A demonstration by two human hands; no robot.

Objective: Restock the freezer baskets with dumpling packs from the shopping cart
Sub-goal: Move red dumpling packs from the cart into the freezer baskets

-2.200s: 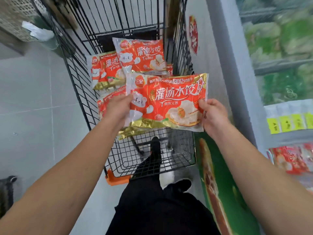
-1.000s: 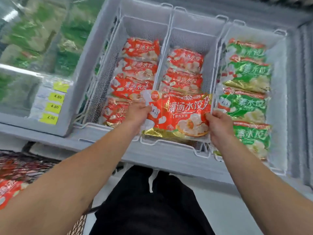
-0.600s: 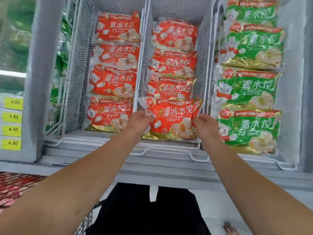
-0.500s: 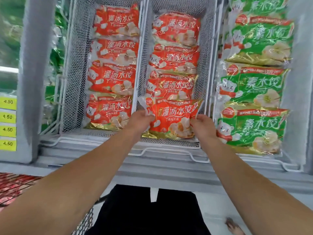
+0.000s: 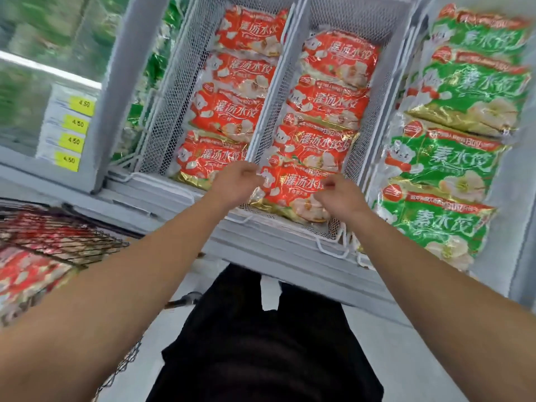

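Red dumpling pack (image 5: 293, 195): lies at the near end of the middle freezer basket (image 5: 374, 117), overlapping the red pack behind it. Left hand (image 5: 236, 181) and right hand (image 5: 338, 195): just above the pack's two ends, fingers loosely curled; whether either grip pinches the wrapper cannot be told. Shopping cart (image 5: 58, 239): left of the basket, red packs inside

Shop, frozen-food aisle. Open chest freezer (image 5: 284, 256) with white mesh baskets (image 5: 174, 91) holding rows of identical red dumpling packs (image 5: 229, 111) and green dumpling packs (image 5: 446, 161). Yellow price tags (image 5: 76, 123) reading 4.50 on neighbouring glass-lidded freezer (image 5: 43, 68). Wire shopping cart (image 5: 58, 236) loaded with more red packs at left edge.
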